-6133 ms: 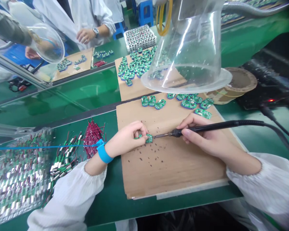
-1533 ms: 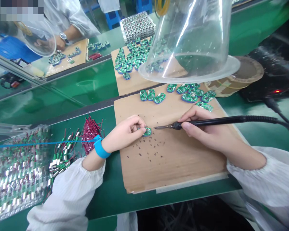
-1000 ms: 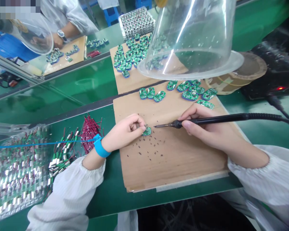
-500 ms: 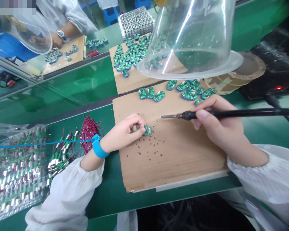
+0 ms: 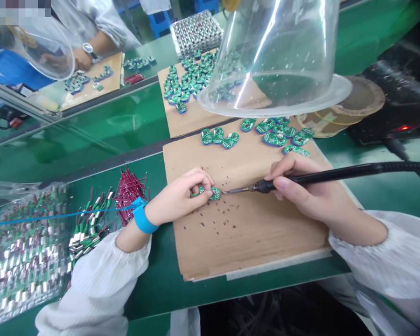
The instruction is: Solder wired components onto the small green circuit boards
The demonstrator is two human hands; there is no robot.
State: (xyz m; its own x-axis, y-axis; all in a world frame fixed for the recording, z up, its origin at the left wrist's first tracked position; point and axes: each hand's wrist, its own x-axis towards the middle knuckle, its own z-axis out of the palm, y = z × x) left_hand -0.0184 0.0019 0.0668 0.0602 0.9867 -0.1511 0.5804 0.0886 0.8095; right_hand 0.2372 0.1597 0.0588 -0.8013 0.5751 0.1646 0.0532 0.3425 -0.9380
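Note:
My left hand [image 5: 182,196], with a blue wrist strap [image 5: 142,219], pinches a small green circuit board [image 5: 214,192] against the brown cardboard mat [image 5: 248,233]. In my right hand [image 5: 308,189] a black soldering iron [image 5: 322,176] is held like a pen. Its metal tip lies right at the board's right edge. Both hands rest on the mat, whose surface is speckled with small dark burn marks.
Several green boards [image 5: 280,135] lie at the mat's far edge, more on a second mat [image 5: 189,84]. A clear fume hood [image 5: 276,60] hangs above. Red and green wires [image 5: 126,193] and a plastic bag of parts [image 5: 24,252] lie left. A co-worker's hand [image 5: 82,53] works behind.
Half a second ago the iron was lifted up and to the right, away from the board. It has come back down and left, so its tip is at the board again. My left hand kept its pinch.

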